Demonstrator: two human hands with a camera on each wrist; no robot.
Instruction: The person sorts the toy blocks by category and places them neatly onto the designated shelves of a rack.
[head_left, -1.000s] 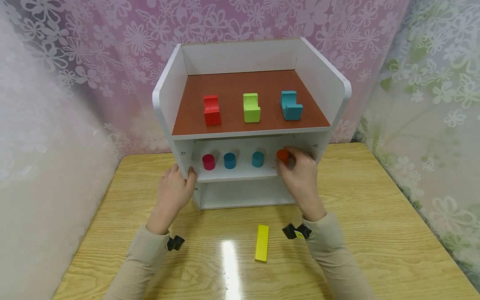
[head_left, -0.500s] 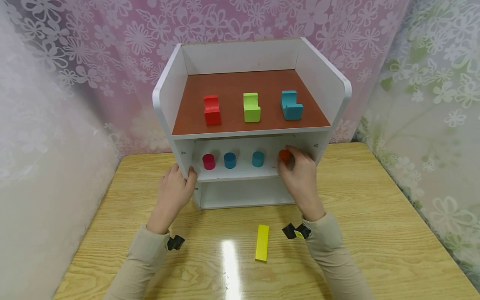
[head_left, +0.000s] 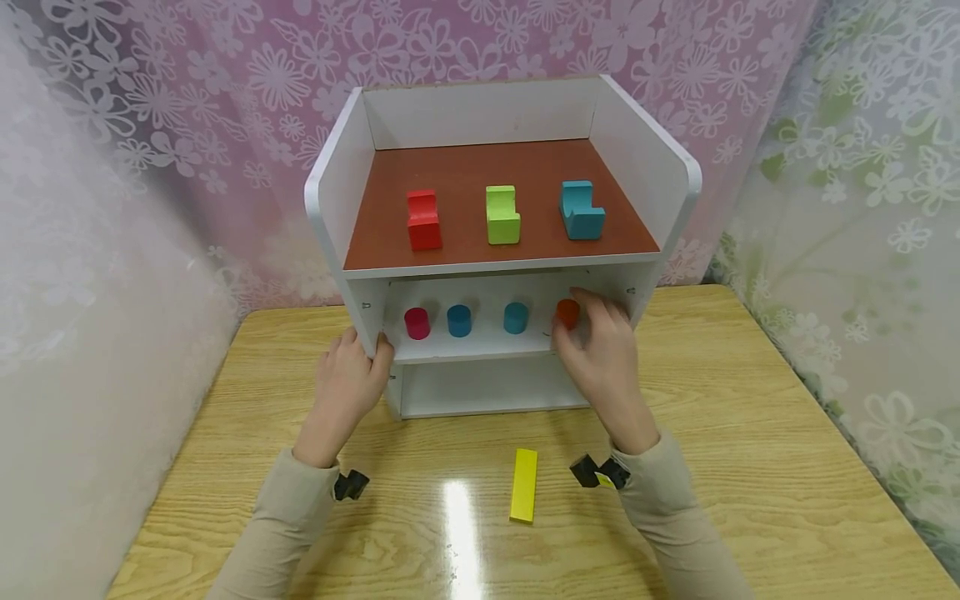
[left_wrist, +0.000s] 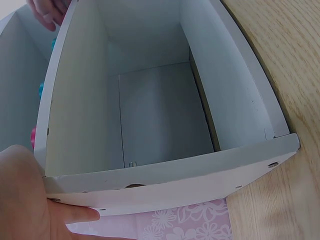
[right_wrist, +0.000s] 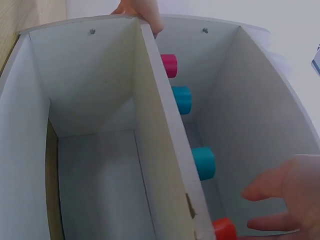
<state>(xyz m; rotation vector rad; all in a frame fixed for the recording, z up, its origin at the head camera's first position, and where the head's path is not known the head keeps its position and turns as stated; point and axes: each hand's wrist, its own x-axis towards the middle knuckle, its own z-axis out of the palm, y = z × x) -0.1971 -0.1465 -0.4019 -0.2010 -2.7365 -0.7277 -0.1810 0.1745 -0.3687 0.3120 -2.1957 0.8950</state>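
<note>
My left hand [head_left: 347, 379] grips the left side panel of a small white shelf unit [head_left: 491, 268], thumb on the inside and fingers outside. On its middle shelf stand a crimson cylinder block [head_left: 417, 324], a blue cylinder block [head_left: 459, 321], a teal cylinder block [head_left: 515, 318] and an orange cylinder block [head_left: 567, 314]. Around the orange one is my right hand [head_left: 606, 358], its thumb and index finger spread. In the right wrist view, the fingers [right_wrist: 267, 187] are parted, and the orange block [right_wrist: 224, 229] stands beside them at the shelf edge; any contact is unclear.
On the brown top board stand a red notched block [head_left: 424, 221], a lime green one [head_left: 502, 217] and a teal one [head_left: 582, 212]. A yellow flat block [head_left: 523, 486] lies on the wooden table [head_left: 405, 517] before the unit. Patterned curtains [head_left: 465, 42] hang behind.
The orange block has shifted slightly right on the shelf since a second ago. My right fingers have loosened around it and the wrist has moved slightly back. My left hand has stayed still.
</note>
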